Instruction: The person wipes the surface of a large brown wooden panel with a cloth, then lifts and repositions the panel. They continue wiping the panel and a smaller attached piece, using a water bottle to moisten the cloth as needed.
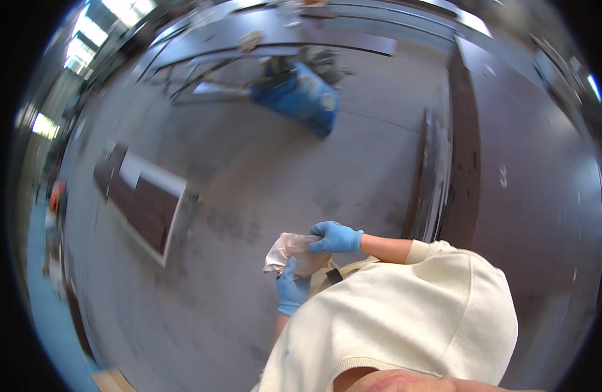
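A crumpled off-white cloth [289, 251] is bunched up in front of my body, between my two blue-gloved hands. My left hand [292, 287] grips it from the lower side, with the thumb pointing up along the fabric. From the upper right, my right hand [338, 236] closes its fingers over the other end of the cloth. Parts of the fingers are hidden behind the folds. Whether anything is wrapped inside the cloth I cannot tell.
A large dark brown panel surface [530, 176] runs along the right, with long metal profiles [433, 176] beside its edge. Ahead stands a blue bag [298, 98] near a long table [275, 36]. A brown and white panel piece [144, 199] is on the left, above the grey floor [229, 274].
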The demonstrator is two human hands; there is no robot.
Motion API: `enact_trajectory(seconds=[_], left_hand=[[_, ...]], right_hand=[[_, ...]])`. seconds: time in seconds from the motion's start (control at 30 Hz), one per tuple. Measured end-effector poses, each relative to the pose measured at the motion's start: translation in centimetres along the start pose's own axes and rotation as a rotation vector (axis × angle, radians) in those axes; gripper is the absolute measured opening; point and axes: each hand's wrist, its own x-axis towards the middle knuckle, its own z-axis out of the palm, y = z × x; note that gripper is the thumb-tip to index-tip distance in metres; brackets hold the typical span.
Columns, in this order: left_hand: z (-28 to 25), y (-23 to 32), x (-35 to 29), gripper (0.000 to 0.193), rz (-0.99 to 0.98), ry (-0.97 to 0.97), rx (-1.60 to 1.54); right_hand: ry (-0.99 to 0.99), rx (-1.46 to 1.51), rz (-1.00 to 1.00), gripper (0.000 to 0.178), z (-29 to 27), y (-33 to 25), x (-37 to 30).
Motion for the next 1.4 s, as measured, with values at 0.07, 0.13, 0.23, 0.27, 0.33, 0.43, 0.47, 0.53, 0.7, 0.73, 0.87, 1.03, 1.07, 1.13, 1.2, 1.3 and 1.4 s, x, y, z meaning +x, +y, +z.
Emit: enact_trajectory(seconds=[0.07,0.13,0.23,0.27,0.33,0.43,0.47,0.53,0.7,0.73,0.87,1.03,1.07,1.13,1.2,1.3,1.4], left_hand=[[1.3,4.8,4.2,0.050,-0.036,-0.065,0.081],[3.6,9.4,9.6,0.053,-0.137,-0.117,0.137],[6.7,14.9,15.8,0.055,-0.236,-0.150,0.277],[7.6,16.3,18.3,0.055,-0.267,-0.223,0.313],[8.9,17.1,22.3,0.054,-0.332,-0.303,0.336],[11.9,18.9,29.8,0.052,-0.379,-0.444,0.431],[13.2,19.3,32.3,0.053,-0.390,-0.515,0.432],[15.6,19.8,36.7,0.052,-0.424,-0.484,0.447],[20.7,21.3,45.0,0.052,-0.539,-0.441,0.381],[21.8,22.2,46.8,0.053,-0.550,-0.439,0.373],[25.1,26.0,54.4,0.053,-0.685,-0.473,0.259],[27.3,27.9,65.1,0.055,-0.675,-0.393,0.323],[27.6,28.6,67.2,0.062,-0.677,-0.333,0.423],[28.4,30.7,70.1,0.060,-0.556,-0.498,0.403],[29.8,33.0,73.6,0.058,-0.515,-0.533,0.381],[32.0,37.3,78.6,0.058,-0.505,-0.492,0.480],[34.2,40.5,83.6,0.059,-0.537,-0.413,0.574]], right_hand=[[0.113,0.064,-0.005,0.062,-0.6,-2.0,3.7],[0.244,0.050,0.041,0.072,-2.3,-3.9,7.0],[0.266,0.243,0.073,0.071,-5.0,-5.6,9.8],[0.266,0.322,0.075,0.073,-6.0,-5.7,10.6],[0.284,0.459,0.037,0.076,-8.2,-5.2,12.2],[0.346,0.591,-0.077,0.077,-11.9,-4.0,16.0],[0.363,0.602,-0.114,0.077,-13.2,-3.6,17.5],[0.386,0.642,-0.175,0.078,-16.6,-2.9,20.6],[0.378,0.768,-0.174,0.073,-23.7,-3.9,28.3],[0.377,0.818,-0.222,0.068,-25.4,-4.6,30.0],[0.471,0.852,-0.169,0.055,-30.6,-7.5,36.0],[0.566,0.794,-0.082,0.056,-36.9,-9.1,43.3],[0.603,0.857,-0.077,0.054,-37.6,-9.3,44.8],[0.627,0.885,-0.045,0.053,-39.2,-10.0,47.7],[0.667,0.757,0.014,0.054,-41.1,-11.0,51.1],[0.585,0.522,0.040,0.072,-45.3,-13.2,55.6],[0.623,0.405,-0.072,0.075,-49.1,-15.8,60.0]])
